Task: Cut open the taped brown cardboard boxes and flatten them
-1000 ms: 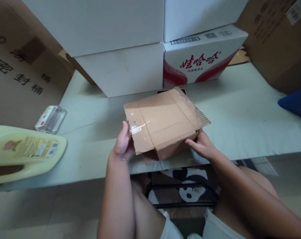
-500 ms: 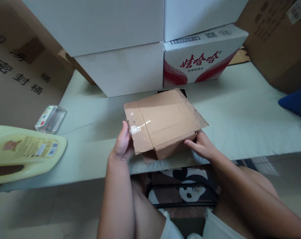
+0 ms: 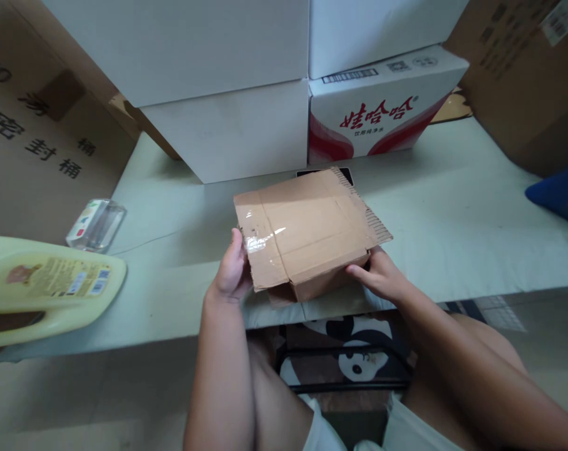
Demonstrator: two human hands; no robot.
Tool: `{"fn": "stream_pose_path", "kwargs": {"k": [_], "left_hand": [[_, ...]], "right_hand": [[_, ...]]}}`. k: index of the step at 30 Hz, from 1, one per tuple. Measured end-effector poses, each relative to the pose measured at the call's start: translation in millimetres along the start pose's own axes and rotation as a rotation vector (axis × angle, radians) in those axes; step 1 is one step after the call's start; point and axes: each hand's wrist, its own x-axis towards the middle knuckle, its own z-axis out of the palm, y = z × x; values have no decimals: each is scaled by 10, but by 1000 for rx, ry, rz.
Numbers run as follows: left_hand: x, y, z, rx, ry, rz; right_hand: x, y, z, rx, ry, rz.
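A small brown cardboard box (image 3: 312,228) is between my hands near the front edge of the cloth-covered table (image 3: 453,232). Its top flap lies over the box, with a torn ribbed edge at the right and shiny clear tape at the left. My left hand (image 3: 232,269) grips the left side, thumb up and the other fingers hidden behind the cardboard. On the right front corner, my right hand (image 3: 377,272) holds the box with its thumb along the front wall and fingers underneath. A dark flat object (image 3: 347,175) peeks out behind the box.
White cartons (image 3: 246,131) and a red-lettered carton (image 3: 372,113) stand at the back. A yellow bottle (image 3: 77,288) and a clear plastic container (image 3: 98,222) lie on the left. Big brown cartons (image 3: 39,138) flank the table; a blue object (image 3: 560,194) is at the right edge.
Almost nothing differs. A small lower flap at the box's front left has shifted slightly upward; both hands keep their hold.
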Motion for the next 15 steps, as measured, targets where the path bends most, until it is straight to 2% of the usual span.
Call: {"fn": "stream_pose_path", "kwargs": {"k": [7,15], "left_hand": [[43,-34,-115,-61,-110,13],[45,-6,-71,-33,-30,-46]], "right_hand": [[1,0,10,-15,23,-12],[9,-16,-16,-82,209,59]]}}
